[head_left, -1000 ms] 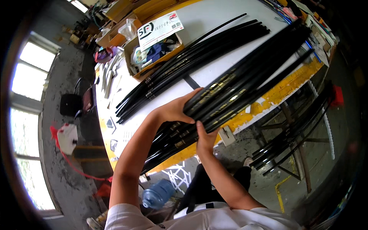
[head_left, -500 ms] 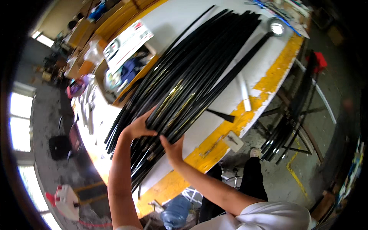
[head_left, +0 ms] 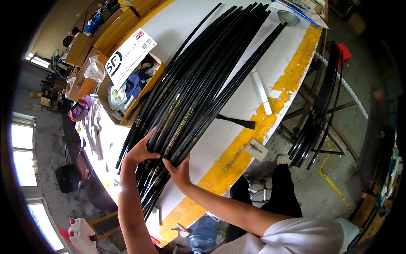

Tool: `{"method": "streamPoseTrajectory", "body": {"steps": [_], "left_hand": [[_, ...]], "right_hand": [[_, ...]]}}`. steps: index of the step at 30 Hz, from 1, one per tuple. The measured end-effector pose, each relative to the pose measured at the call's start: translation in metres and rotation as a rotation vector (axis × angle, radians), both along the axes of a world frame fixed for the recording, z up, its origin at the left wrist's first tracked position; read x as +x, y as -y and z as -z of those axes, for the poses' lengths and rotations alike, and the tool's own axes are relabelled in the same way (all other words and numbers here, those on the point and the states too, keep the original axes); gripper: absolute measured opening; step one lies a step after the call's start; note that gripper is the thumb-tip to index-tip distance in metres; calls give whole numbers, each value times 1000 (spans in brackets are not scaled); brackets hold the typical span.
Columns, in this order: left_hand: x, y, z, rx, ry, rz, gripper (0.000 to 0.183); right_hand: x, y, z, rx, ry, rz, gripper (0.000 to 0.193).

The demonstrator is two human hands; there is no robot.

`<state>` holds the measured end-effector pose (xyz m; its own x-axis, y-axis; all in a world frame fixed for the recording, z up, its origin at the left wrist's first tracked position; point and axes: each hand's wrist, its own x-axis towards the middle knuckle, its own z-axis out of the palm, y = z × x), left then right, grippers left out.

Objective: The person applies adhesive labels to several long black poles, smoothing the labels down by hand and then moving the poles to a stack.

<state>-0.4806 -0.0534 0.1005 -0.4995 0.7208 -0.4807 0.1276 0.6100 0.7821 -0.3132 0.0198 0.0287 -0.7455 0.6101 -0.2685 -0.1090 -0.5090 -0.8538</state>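
A large bundle of long, thin black rods (head_left: 198,80) with gold printing lies slantwise across the white table. Around its near part, my left hand (head_left: 141,151) grips the left side and my right hand (head_left: 181,172) grips the right side, thumbs almost meeting on top. My fingertips are hidden by the rods. The near rod ends fan out below my hands. From under the bundle's right side a flat black strip (head_left: 241,122) sticks out.
The table has a worn yellow edge (head_left: 230,163). On it are a white tube (head_left: 260,93), a small white block (head_left: 256,149), a round metal dish (head_left: 288,17) and an open carton (head_left: 111,99). More black rods (head_left: 317,114) rest on a stand at right. Below is a blue water bottle (head_left: 203,235).
The bundle and both hands have shifted slightly left and nearer in the view, with the surroundings shifting left too. My grip looks the same, and the gold printing shows more sharply.
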Motion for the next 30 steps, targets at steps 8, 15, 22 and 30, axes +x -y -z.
{"method": "streamPoseTrajectory", "body": {"steps": [8,15,22,30], "left_hand": [[-14,10,22,-160,-145,68,114],[-5,5,18,-171,-564,63,92],[82,-64,36,-168,-941,33,76],[114,-69,85,-383,-1101,-33,80]], "right_hand": [[-6,1,20,-95,80,-204,70],[-19,-5,45,281,294,-533,48],[-8,-49,74,854,290,-692,25],[67,-233,-17,1479,1030,-216,58]]}}
